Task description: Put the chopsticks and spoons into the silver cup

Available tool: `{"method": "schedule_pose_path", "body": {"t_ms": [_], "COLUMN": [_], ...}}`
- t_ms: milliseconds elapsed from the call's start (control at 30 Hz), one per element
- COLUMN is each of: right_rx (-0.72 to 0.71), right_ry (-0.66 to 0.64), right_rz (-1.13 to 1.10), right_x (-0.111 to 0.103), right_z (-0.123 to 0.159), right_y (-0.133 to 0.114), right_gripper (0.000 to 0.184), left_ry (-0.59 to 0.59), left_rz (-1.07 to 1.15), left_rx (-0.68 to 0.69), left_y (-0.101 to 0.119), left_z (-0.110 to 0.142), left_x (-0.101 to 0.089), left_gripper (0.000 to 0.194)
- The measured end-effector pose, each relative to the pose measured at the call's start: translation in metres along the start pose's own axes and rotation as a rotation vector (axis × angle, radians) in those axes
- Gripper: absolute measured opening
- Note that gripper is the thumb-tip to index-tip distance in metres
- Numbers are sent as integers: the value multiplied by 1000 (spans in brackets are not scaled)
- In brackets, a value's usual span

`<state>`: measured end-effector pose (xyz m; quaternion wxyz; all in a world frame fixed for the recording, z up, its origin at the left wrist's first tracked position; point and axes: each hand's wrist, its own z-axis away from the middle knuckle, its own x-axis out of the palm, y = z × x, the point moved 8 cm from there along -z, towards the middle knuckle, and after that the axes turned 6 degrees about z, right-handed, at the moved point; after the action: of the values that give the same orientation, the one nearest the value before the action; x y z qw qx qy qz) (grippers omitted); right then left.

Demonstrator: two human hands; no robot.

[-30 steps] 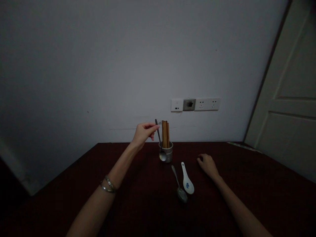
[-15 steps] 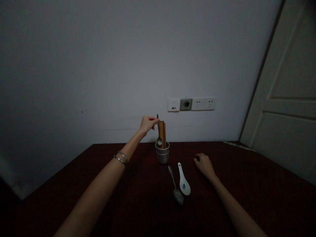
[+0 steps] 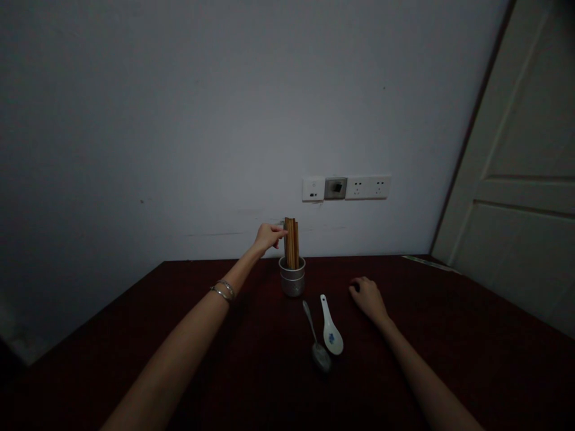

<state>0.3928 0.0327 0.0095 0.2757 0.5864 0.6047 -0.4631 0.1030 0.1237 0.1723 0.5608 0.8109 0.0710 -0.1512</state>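
My left hand (image 3: pixel 271 235) pinches the top of a metal spoon's thin handle at the left side of a bundle of wooden chopsticks (image 3: pixel 291 244). That spoon's bowl is now out of sight, down inside the silver metal cup (image 3: pixel 293 284) in which the chopsticks stand upright. In front of the cup lie another metal spoon (image 3: pixel 320 356) and a white ceramic soup spoon (image 3: pixel 332 338) with a blue mark, side by side. My right hand (image 3: pixel 369 299) rests on the table to their right, fingers loosely bent, thumb apart, holding nothing.
The dark red table (image 3: pixel 251 383) meets a pale wall at the back. White sockets and a grey plate (image 3: pixel 335 188) are set in that wall. A flat strip (image 3: pixel 429 262) lies at the far right edge, near a pale door (image 3: pixel 525 227).
My left hand first raised the spoon from in front of the cup to above its rim, then lowered it in beside the chopsticks. My right hand stays resting on the table.
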Motion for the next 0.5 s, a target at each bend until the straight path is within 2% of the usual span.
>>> {"method": "schedule_pose_path", "body": {"t_ms": [500], "right_rx": [-7], "right_ry": [17], "right_rz": [-12], "right_x": [2], "right_z": [-1], "right_y": [2], "right_gripper": [28], "left_ry": [-33], "left_rz": [-52], "left_rx": [-123], "left_y": [-34], "left_z": [1], "left_x": [7], "left_gripper": [24]}}
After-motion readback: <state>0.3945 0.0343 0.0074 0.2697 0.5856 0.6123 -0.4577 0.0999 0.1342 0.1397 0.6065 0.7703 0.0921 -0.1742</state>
